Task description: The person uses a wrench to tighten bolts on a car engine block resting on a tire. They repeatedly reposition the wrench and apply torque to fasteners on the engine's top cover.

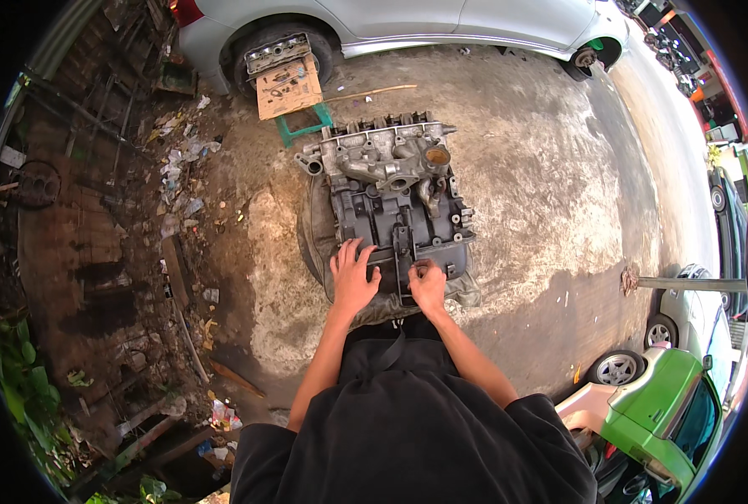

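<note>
A greasy metal engine (366,218) lies just in front of me, with a silver head and manifold (378,155) at its far end. My left hand (353,275) rests fingers apart on its black near-left part, holding nothing. My right hand (427,284) is closed, fingertips curled at the black near part, right of a narrow upright black piece (403,248); what is inside the fingers is hidden. Dark, crumpled padding (466,294) shows beneath the engine.
A silver car (399,17) stands beyond, near a board with metal parts (269,101) on a green stool (302,126). Litter (181,176) and planks (172,269) line the left side. A pole (693,284) and parked vehicles, including a green one (647,391), stand at right.
</note>
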`<state>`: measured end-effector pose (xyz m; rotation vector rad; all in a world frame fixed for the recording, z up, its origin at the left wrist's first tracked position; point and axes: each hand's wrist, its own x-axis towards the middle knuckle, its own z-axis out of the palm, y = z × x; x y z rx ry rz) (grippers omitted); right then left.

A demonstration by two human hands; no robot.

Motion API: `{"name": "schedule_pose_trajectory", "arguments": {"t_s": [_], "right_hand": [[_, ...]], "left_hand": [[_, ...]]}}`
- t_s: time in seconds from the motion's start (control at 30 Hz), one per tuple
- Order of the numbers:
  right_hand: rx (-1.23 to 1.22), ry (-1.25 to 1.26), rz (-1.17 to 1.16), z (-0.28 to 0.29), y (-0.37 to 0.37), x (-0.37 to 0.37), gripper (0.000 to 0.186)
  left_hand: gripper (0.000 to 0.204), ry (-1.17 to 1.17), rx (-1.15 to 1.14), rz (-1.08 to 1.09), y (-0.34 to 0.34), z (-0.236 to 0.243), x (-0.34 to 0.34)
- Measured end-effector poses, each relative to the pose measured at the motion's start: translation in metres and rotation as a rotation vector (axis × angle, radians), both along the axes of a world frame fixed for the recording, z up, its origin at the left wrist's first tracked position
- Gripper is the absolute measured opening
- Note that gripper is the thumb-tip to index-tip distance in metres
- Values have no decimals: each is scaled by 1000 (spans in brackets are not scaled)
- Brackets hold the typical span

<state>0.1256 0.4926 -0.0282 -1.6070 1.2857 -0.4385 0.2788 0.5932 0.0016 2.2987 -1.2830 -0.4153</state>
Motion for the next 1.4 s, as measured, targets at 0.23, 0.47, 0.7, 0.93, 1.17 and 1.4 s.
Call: {"name": "schedule_pose_trajectory", "arguments": {"t_s": [0.23, 0.47, 0.7, 0.93, 1.17, 1.4], "right_hand": [[208, -64, -38, 1, 2, -3, 23], [475, -444, -253, -14, 15, 0, 27], [514, -126, -87, 3, 4, -5, 27], [367, -37, -48, 1, 12, -2, 28], [166, 172, 13, -17, 14, -1, 32], [116, 184, 43, -9, 13, 2, 33]], "left_hand": [[84, -32, 247, -28, 4, -14, 11], [82, -12, 213, -49, 9, -26, 13], [80, 5, 212, -45, 8, -28, 13], [76, 18, 200, -62, 9, -29, 15], [73, 29, 182, -69, 9, -30, 17], [72, 22, 170, -64, 10, -32, 17]]}}
